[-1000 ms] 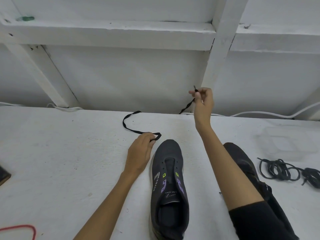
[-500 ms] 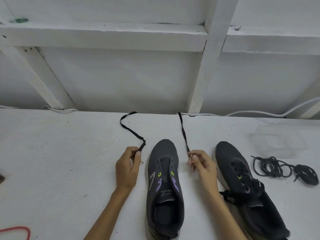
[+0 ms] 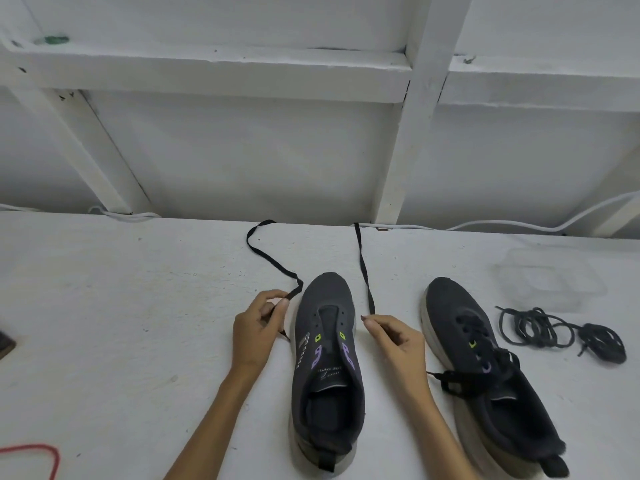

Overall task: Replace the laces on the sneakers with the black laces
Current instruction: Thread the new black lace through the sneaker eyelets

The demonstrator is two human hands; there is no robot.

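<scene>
Black lace (image 3: 273,263): middle run drops behind the far edge of the worktop (image 3: 138,306), out of sight, and where each end meets the left grip (image 3: 258,327) and right grip (image 3: 394,344) the curled fingers cover it. Red cord (image 3: 34,452) bottom left and dark object (image 3: 5,344) at the left edge are cut off by the frame, as are both forearms. Tongue print on unlaced sneaker (image 3: 327,358) too small to read, green blob (image 3: 52,39) on upper beam too blurry to identify, clear container (image 3: 550,282) faint, contents can't tell.

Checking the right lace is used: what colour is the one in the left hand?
The lace is black; head view.
</scene>
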